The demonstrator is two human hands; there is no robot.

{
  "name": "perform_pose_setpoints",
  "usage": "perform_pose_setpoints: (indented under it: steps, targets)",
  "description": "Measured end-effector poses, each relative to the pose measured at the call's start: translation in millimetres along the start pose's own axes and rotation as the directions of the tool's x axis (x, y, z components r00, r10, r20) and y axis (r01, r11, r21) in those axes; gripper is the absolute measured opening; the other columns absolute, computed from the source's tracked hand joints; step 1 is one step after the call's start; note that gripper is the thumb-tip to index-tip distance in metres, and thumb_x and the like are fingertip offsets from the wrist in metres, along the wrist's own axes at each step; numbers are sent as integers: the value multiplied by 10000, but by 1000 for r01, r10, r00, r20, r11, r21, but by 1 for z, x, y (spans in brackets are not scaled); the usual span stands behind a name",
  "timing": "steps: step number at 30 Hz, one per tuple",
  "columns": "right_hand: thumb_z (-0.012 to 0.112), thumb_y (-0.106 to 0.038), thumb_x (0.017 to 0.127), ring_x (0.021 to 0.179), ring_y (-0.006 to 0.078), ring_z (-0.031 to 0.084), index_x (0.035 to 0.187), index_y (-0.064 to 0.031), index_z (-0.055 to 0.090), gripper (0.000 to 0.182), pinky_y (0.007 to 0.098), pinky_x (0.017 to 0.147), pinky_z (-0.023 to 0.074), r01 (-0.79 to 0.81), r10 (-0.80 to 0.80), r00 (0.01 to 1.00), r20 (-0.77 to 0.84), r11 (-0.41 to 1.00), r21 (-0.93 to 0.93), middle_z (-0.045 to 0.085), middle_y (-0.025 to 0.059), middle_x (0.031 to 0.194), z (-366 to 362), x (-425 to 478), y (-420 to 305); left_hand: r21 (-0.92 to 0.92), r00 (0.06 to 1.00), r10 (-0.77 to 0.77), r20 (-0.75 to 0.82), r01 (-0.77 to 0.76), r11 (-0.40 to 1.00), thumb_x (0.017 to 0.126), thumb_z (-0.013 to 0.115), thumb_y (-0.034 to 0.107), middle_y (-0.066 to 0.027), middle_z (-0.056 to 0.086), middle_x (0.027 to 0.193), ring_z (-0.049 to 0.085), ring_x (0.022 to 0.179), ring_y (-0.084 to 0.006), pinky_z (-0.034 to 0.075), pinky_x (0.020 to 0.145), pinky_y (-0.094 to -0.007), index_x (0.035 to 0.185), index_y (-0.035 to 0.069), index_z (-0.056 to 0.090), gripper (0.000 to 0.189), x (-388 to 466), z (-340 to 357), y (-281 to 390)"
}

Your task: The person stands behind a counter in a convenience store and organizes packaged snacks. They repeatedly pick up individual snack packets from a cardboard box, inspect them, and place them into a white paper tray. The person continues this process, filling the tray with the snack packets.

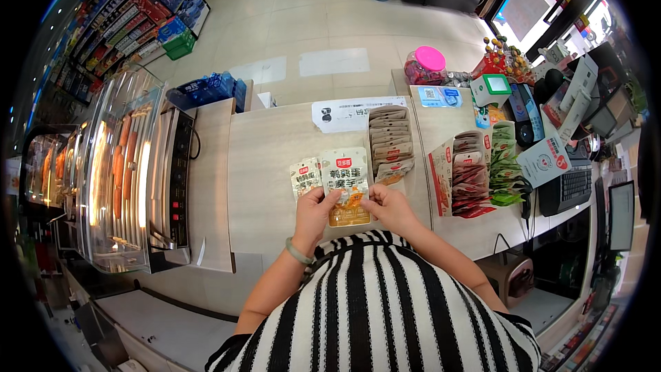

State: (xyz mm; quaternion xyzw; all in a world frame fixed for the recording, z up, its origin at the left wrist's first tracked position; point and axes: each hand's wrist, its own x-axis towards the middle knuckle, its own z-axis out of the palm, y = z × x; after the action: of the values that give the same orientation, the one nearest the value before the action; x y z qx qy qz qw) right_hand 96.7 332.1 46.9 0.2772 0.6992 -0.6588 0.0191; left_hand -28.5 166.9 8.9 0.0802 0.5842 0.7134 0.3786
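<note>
Both hands hold one upright snack pouch (348,170), pale with an orange-brown lower part, above the counter near my body. My left hand (314,212) pinches its left edge, and a green bangle circles that wrist. The right edge is between the thumb and fingers of my right hand (391,207). Behind and left of it, at least one similar pouch (305,174) shows, its lower part covered by my left hand; whether that hand touches it I cannot tell. Just beyond my right hand stands an open display box with a row of brown snack packets (391,134).
A glass-covered sausage roller grill (124,165) stands at the left. On the right are boxes of red packets (469,175) and green packets (505,165), a payment device (490,90), a keyboard (568,188) and a pink-lidded candy jar (427,64). Blue packages (211,92) sit at the back left.
</note>
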Motion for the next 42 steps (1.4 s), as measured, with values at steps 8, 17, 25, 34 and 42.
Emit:
perform_pose_setpoints:
  steps: [8, 17, 25, 34, 42]
  targets:
    - [712, -78, 889, 660, 137, 580, 1304, -11, 510, 467, 303, 616, 481, 129, -134, 991, -1, 951, -282, 625, 47, 763, 47, 42, 32, -28, 986, -66, -155, 63, 998, 940, 660, 35, -74, 714, 1001, 652, 847, -94, 526, 733, -227, 1134, -42, 654, 209, -8, -35, -4]
    - [686, -97, 875, 806, 336, 659, 1436, -54, 412, 625, 438, 718, 515, 220, -179, 975, 129, 844, -489, 667, 159, 907, 79, 61, 26, 66, 958, -28, -284, 48, 997, 917, 630, -53, -111, 702, 1037, 661, 879, -121, 547, 754, -248, 1300, -82, 532, 396, 11, -78, -30]
    - [677, -115, 874, 1069, 384, 626, 1399, -49, 474, 567, 457, 909, 509, 288, -235, 958, 167, 798, -530, 623, 211, 1221, 91, 78, 45, 282, 946, 69, -316, 24, 959, 908, 656, -30, -79, 689, 989, 641, 815, -100, 543, 711, -236, 1352, -75, 505, 471, 26, -94, -47]
    - [681, -141, 866, 1038, 397, 646, 1335, -32, 494, 516, 484, 844, 533, 300, -233, 954, 188, 735, -608, 639, 218, 1177, 95, 82, 37, 623, 936, 158, -316, 78, 778, 842, 775, 77, -53, 634, 957, 610, 797, -119, 528, 705, -265, 1238, -54, 625, 443, 33, -106, -57]
    - [694, -225, 877, 1030, 392, 656, 1412, -97, 461, 597, 481, 833, 550, 248, -116, 965, 236, 696, -673, 629, 209, 1200, 92, 82, 34, 804, 934, 266, -241, 39, 593, 832, 783, 124, -136, 586, 1092, 615, 894, -195, 537, 803, -336, 1225, -20, 642, 442, 33, -106, -54]
